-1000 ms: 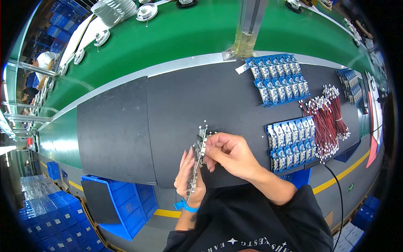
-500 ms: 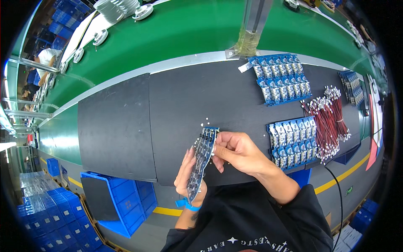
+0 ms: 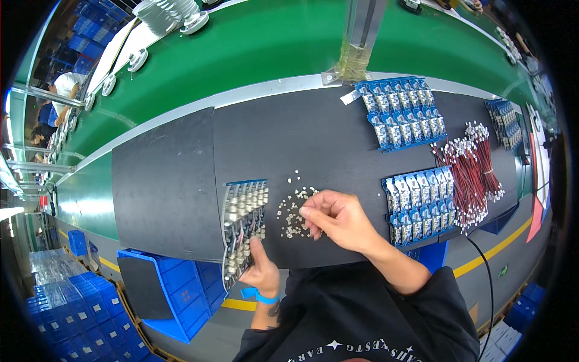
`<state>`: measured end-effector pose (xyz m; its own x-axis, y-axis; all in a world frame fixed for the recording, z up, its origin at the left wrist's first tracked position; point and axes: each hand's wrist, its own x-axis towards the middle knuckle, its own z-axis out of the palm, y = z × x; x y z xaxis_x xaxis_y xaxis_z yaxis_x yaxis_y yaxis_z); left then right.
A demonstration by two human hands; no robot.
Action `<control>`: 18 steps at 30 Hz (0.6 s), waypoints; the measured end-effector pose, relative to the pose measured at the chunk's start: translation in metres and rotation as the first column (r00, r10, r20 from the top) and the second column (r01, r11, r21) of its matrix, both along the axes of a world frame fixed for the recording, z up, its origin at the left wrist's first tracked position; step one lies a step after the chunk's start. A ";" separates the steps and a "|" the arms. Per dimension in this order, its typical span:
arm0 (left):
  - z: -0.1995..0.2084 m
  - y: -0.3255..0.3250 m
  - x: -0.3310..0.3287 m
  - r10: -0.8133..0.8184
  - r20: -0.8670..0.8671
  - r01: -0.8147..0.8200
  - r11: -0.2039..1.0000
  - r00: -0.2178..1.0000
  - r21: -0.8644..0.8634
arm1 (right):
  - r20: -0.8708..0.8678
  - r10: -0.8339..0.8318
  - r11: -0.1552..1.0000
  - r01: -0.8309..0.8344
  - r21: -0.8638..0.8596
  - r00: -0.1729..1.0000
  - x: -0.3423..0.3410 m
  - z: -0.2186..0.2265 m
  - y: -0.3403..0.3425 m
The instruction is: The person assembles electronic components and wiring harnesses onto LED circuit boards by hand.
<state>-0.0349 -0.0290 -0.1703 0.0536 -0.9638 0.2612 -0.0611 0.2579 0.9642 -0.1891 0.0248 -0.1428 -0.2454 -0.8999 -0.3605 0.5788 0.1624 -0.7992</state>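
Note:
My left hand (image 3: 263,274) grips the lower edge of a circuit board panel (image 3: 244,226), thumb on its near face. The panel stands tilted, with rows of pale, raised components turned toward the right. To its right, small whitish pieces (image 3: 292,226) lie scattered on the black mat. Above the right side of that scatter is my right hand (image 3: 338,218), its thumb and fingertips drawn together. Whatever they may pinch is too small to name.
Two blue circuit board panels (image 3: 403,114) (image 3: 420,205) lie on the black mat (image 3: 283,133) at the right. Beside them is a heap of dark red wires with white connectors (image 3: 470,178). A metal post (image 3: 359,42) rises at the back; a blue crate (image 3: 175,289) stands lower left.
My left hand has swung the panel left and turned its component face into view. The scattered small pieces now show, previously hidden behind the panel. My right hand has come off the panel.

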 end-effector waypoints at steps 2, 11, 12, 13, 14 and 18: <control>0.002 0.006 0.006 -0.072 0.162 0.074 0.997 0.984 -0.007 | -0.352 0.010 0.993 0.031 0.112 0.936 -0.002 -0.008 -0.002; 0.012 -0.010 -0.004 -0.360 0.487 0.500 0.844 0.796 -0.193 | 0.050 -0.092 0.980 0.099 -0.170 0.995 0.002 0.030 -0.009; 0.014 -0.010 -0.005 -0.356 0.489 0.496 0.847 0.796 -0.190 | 0.053 -0.086 0.981 0.094 -0.169 0.995 0.001 0.031 -0.007; 0.016 -0.008 -0.007 -0.372 0.362 0.444 0.886 0.855 -0.136 | 0.090 -0.052 0.985 0.066 -0.157 0.995 -0.001 0.031 -0.006; 0.016 -0.007 -0.007 -0.370 0.229 0.395 0.916 0.901 -0.073 | 0.129 -0.018 0.989 0.037 -0.145 0.992 0.000 0.031 -0.006; 0.019 -0.006 -0.009 -0.381 0.150 0.380 0.924 0.912 0.037 | 0.086 -0.067 0.986 0.079 -0.149 0.994 0.001 0.029 -0.005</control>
<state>-0.0444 -0.0351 -0.1515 -0.3575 -0.9050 0.2306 -0.1046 0.2842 0.9530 -0.1882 0.0200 -0.1133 -0.2882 -0.9264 -0.2423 0.6476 -0.0022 -0.7620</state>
